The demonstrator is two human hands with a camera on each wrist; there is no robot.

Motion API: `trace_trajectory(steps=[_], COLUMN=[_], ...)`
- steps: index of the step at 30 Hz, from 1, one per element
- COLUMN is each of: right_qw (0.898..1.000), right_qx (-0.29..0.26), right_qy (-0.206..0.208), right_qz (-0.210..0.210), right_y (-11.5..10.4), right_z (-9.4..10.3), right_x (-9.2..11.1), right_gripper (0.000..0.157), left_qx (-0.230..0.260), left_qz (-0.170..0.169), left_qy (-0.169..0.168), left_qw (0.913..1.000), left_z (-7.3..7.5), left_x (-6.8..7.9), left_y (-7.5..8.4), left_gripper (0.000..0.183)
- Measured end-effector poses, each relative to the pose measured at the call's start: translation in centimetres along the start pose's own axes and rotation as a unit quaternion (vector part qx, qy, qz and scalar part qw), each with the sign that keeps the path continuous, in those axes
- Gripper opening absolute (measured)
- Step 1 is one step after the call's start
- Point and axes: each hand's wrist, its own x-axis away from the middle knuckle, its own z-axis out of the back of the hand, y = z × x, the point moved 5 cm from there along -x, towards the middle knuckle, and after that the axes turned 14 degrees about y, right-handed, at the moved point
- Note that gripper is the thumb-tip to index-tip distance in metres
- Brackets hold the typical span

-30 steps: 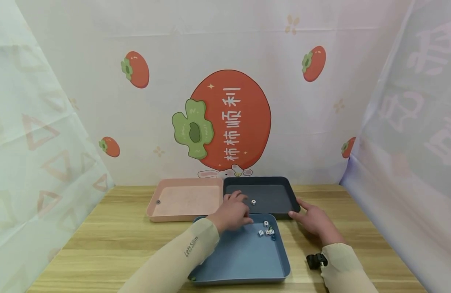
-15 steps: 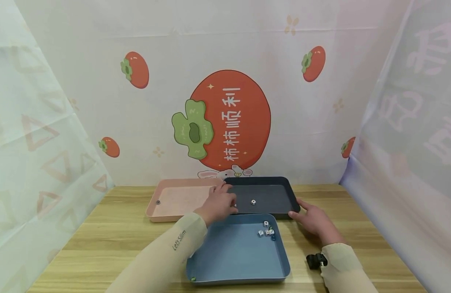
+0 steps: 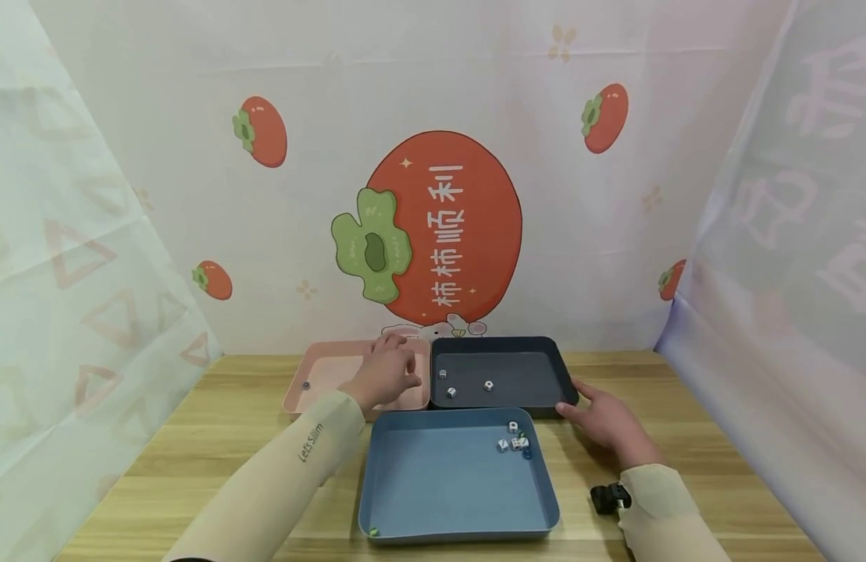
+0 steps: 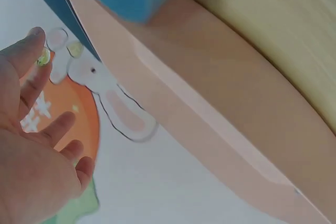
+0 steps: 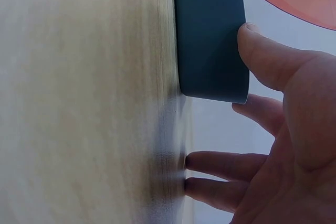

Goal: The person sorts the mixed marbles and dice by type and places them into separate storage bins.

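Note:
My left hand is over the pink tray. In the left wrist view its thumb and index finger pinch a small clear yellowish piece, while the other fingers are loosely bent. At the front right corner of the dark tray, my right hand holds on, thumb on the front wall and index finger around the side. Its lower fingertips rest on the table. Three small dice lie inside the dark tray, one of them a white die. A small purplish piece sits at the pink tray's left side.
Nearest me stands a blue tray. Several white dice gather in its far right corner with a blue piece and a green bit. Another green piece is in its front left corner. A black clip-like object hangs by the right sleeve.
My left hand has moved left, from the dark tray's near left corner to over the pink tray. Two dice it hid in the dark tray now show. The right hand keeps its place.

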Motion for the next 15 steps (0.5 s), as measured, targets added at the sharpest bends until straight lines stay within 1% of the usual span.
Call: trace_trajectory(steps=[5, 8, 13, 15], right_qw=[1.0, 1.0, 1.0, 1.0], right_qx=[0.002, 0.007, 0.005, 0.002], right_qy=[0.003, 0.005, 0.007, 0.006], right_qz=[0.005, 0.007, 0.011, 0.011], right_y=[0.0, 0.2, 0.2, 0.2], right_z=[0.1, 0.0, -0.1, -0.1], right_x=[0.0, -0.1, -0.1, -0.1], right_gripper=[0.084, 0.083, 0.084, 0.085], left_qx=[-0.005, -0.007, -0.013, -0.021], left_qz=[0.021, 0.035, 0.051, 0.051], left_qy=[0.004, -0.001, -0.018, -0.022], left_qw=[0.9998, 0.9994, 0.9984, 0.9982], left_z=[0.6, 1.1, 2.0, 2.3], left_x=[0.3, 0.6, 1.4, 1.7], left_y=[-2.5, -3.9, -5.5, -6.1], left_gripper=[0.029, 0.027, 0.02, 0.017])
